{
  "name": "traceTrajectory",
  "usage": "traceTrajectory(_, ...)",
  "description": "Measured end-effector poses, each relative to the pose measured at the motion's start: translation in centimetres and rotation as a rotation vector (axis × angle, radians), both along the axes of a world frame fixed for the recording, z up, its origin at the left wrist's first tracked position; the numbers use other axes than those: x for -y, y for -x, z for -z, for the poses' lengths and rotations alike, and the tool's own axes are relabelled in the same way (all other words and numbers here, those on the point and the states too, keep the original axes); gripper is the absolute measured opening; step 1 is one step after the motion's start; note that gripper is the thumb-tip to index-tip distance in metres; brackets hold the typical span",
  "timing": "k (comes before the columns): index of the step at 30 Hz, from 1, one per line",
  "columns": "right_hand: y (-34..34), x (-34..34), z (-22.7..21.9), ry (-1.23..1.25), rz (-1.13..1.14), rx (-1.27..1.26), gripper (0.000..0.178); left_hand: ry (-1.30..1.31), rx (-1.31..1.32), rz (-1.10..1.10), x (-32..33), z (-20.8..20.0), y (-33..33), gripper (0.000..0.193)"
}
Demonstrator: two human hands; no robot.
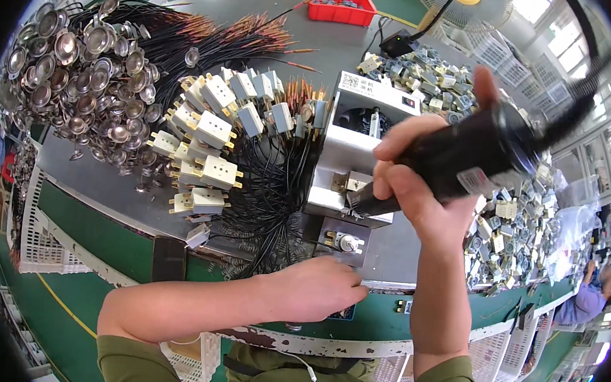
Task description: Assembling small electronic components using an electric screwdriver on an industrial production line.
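Observation:
A black electric screwdriver [459, 153] is gripped in my right hand [423, 204], slanting down to the left. Its tip is at the front of a silver metal box-shaped fixture [333, 157], beside a small white block with brass terminals [356, 181] seated there. Just in front, a round-topped white part with metal tabs [345, 241] sits on a small metal plate. My left hand [323, 286] is closed at the table's front edge, below that plate. Its fingertips are turned away, so what they hold, if anything, is hidden. A blue tray's edge [345, 313] shows beneath it.
Left of the fixture stand white-and-grey blocks [213, 130] wired with black cables [265, 202]. Shiny metal discs [84, 80] heap at far left. Loose small parts [496, 227] cover the right side. A red bin [340, 8] and a fan [467, 3] are at the back.

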State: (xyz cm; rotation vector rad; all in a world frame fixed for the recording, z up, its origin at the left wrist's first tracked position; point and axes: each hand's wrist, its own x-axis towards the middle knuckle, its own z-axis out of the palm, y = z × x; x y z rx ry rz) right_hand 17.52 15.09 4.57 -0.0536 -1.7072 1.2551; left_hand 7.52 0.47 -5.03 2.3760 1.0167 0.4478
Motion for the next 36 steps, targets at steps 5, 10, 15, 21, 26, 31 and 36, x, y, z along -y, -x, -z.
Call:
traceTrajectory(5,-0.1,-2.2,-1.3,0.128,-0.446,0.164,0.108,-0.057,-0.002,-0.063,-0.2,-1.9,1.7,0.015)
traceTrajectory(10,2.2,2.8,0.5,0.127,0.428,-0.098,0.093,-0.247,0.067,-0.450,-0.7,-2.1,4.4,0.011)
traceTrajectory(15,0.3,3.6,0.6,-0.006,0.489,0.049,0.103,-0.290,-0.002,-0.473,-1.0,0.1,4.1,0.013)
traceTrajectory(21,-2.1,5.3,-0.3,0.073,0.292,0.034,0.105,-0.271,-0.027,-0.465,-1.0,1.4,3.3,0.014)
traceTrajectory(26,-2.7,5.4,0.8,0.048,0.323,0.119,0.108,-0.275,0.132,-0.474,-1.4,3.0,3.4,0.011)
traceTrajectory(31,-2.6,5.1,2.2,-0.001,0.329,0.175,0.111,-0.256,0.132,-0.440,-1.2,3.0,3.8,0.011)
traceTrajectory(36,-1.5,5.5,2.7,0.054,0.304,0.096,0.112,-0.231,0.156,-0.431,-1.3,3.2,3.9,0.011)
